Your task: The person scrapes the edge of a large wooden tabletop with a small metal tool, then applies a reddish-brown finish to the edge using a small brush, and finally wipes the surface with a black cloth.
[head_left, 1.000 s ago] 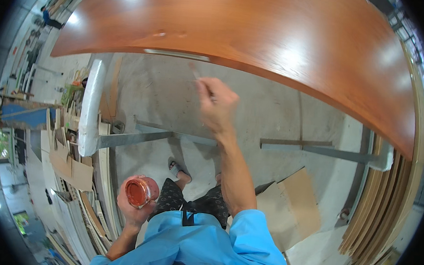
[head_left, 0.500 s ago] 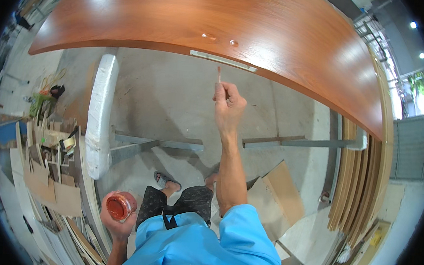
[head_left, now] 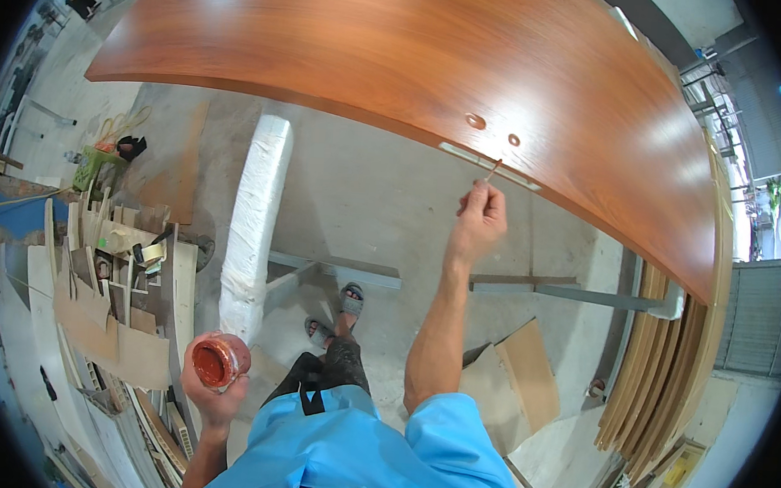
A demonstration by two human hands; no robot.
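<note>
My left hand (head_left: 216,403) grips an open jar (head_left: 232,352) holding red-brown paint, low at the left. Pinched between the fingers of my right hand (head_left: 478,224) is a thin brush-like stick (head_left: 495,170). Its tip is at the near edge of a glossy reddish-brown door panel (head_left: 331,44), by a pale metal strip (head_left: 464,155) set into that edge; whether it touches cannot be made out. Just beyond the strip, the panel's face has an oval hole (head_left: 476,121) and a smaller round hole (head_left: 514,140).
A white-wrapped support (head_left: 253,218) stands left under the panel, and a grey metal leg (head_left: 593,297) right. Wood offcuts (head_left: 118,317) pile up at the left. Cardboard (head_left: 525,377) lies on the floor at the right, near stacked long boards (head_left: 647,367).
My right hand has moved right and brought the stick up to the strip on the panel's edge. The view has shifted, and my feet are placed differently. The jar stays in my left hand.
</note>
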